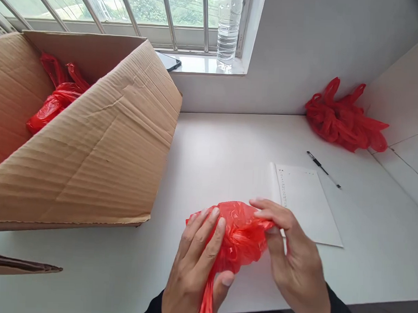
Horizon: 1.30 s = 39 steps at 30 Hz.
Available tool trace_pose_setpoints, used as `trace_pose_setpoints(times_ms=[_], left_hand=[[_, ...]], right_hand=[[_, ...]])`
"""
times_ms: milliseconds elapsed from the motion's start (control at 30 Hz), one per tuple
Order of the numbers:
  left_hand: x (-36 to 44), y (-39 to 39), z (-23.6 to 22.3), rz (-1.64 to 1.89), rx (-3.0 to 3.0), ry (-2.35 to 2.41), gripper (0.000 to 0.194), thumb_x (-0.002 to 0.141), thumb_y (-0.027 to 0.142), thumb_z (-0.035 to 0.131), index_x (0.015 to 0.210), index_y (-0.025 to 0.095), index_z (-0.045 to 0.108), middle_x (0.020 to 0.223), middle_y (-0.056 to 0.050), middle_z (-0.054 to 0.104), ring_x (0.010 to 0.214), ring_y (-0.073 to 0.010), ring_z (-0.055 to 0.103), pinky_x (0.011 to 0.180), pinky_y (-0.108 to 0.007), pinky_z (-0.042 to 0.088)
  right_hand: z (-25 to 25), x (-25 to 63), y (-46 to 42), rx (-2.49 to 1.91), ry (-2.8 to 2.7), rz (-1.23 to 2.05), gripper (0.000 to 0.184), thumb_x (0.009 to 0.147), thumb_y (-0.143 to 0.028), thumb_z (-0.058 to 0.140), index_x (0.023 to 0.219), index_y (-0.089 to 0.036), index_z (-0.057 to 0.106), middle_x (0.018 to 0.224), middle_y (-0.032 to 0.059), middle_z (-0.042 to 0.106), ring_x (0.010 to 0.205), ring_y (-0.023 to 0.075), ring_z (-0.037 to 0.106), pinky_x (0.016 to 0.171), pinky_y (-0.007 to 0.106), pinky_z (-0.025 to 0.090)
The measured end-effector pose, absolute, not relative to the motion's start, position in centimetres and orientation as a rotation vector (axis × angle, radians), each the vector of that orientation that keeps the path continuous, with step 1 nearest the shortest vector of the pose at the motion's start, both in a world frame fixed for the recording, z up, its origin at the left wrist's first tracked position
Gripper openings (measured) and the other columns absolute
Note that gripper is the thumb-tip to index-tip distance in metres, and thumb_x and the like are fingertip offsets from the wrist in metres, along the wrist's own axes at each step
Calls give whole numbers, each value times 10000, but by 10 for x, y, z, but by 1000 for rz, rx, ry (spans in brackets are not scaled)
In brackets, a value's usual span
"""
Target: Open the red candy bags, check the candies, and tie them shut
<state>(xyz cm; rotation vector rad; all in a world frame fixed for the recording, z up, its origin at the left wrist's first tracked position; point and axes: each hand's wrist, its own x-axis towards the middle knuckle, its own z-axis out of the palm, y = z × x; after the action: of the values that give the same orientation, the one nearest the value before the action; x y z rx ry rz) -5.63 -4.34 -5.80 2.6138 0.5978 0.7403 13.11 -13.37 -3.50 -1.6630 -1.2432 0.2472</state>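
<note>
A crumpled red plastic bag (242,238) is between my two hands, over the front part of the white tabletop. My left hand (193,266) lies across the bag's left side, with the thumb below and a gathered strand of plastic running down beside the palm. At the bag's right end, my right hand (294,257) pinches a twisted corner between thumb and fingers. What the bag contains, if anything, cannot be made out.
An open cardboard box (119,139) with red bags (61,99) inside stands left. A notepad (307,202) and pen (322,168) lie right, below a heap of red bags (345,118). A water bottle (228,32) and dark flat device (169,61) are on the windowsill.
</note>
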Motion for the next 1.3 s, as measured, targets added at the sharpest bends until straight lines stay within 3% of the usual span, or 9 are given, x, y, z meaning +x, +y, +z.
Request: trace_pose_setpoints(times_ms=[100,200,567,667,767,900,1067,1167,1300], left_hand=[[-40,-46,-73,586,2771,626,553,1053,310,318,1555,85,263,1634,-90,298,1519,-275,196,1233,-439,195],[-37,-51,-94,451,2888,665,592,1003,227,421,1553,73,267,1635,-80,305,1528,-259,176,1247,-425,133],[-37,-55,-104,469,2801,680,587,978,171,439,1539,71,299,1607,-111,356,1504,-266,259,1238,-450,186],[-38,-57,-84,692,2526,772,530,1024,172,343,1545,97,285,1572,-110,395,1477,-277,304,1206,-446,274],[-40,-59,-60,904,2334,837,488,991,88,331,1465,146,431,1454,-96,492,1369,-278,431,1128,-442,361],[-45,-57,-46,999,2258,905,294,951,46,365,1042,179,610,1115,-76,568,1057,-220,520,883,-394,403],[-69,-39,-63,1003,2549,847,251,902,21,384,978,172,569,1007,-91,597,942,-239,538,821,-438,353],[-81,-34,-71,905,2641,850,253,903,21,407,1027,160,578,1049,-106,623,976,-250,555,824,-431,371],[-70,-48,-71,828,2628,778,381,973,102,393,1332,107,519,1353,-164,537,1298,-313,458,1049,-488,370]], right_hand=[[-61,108,-130,-1577,-1483,285,314,991,-95,388,1255,-230,491,1507,31,460,1462,231,315,1202,462,312],[-96,103,-131,-1694,-1532,353,320,975,-66,373,1247,-201,474,1569,53,373,1501,241,224,1211,492,307],[-106,109,-135,-1686,-1363,548,255,1019,-164,396,1239,-263,478,1551,26,407,1484,219,273,1202,494,327],[-81,118,-141,-1577,-1064,660,148,1035,-226,419,1110,-280,534,1466,17,510,1415,216,400,1162,431,384],[-53,124,-143,-1346,-750,864,166,1053,-283,366,1060,-285,532,1365,42,595,1315,228,520,1038,386,500],[-29,126,-138,-961,-601,1102,192,1057,-334,320,1094,-297,504,951,43,711,1016,219,668,992,454,523],[-38,137,-137,-938,-501,1135,163,1034,-357,425,1009,-254,549,632,-56,423,632,128,523,1073,497,443],[-53,146,-143,-1101,-462,1142,190,1039,-395,422,998,-255,544,667,-44,444,685,141,544,1013,470,489],[-65,137,-151,-1419,-606,807,193,1052,-409,384,1042,-274,523,987,30,637,1070,229,604,1018,471,473]])
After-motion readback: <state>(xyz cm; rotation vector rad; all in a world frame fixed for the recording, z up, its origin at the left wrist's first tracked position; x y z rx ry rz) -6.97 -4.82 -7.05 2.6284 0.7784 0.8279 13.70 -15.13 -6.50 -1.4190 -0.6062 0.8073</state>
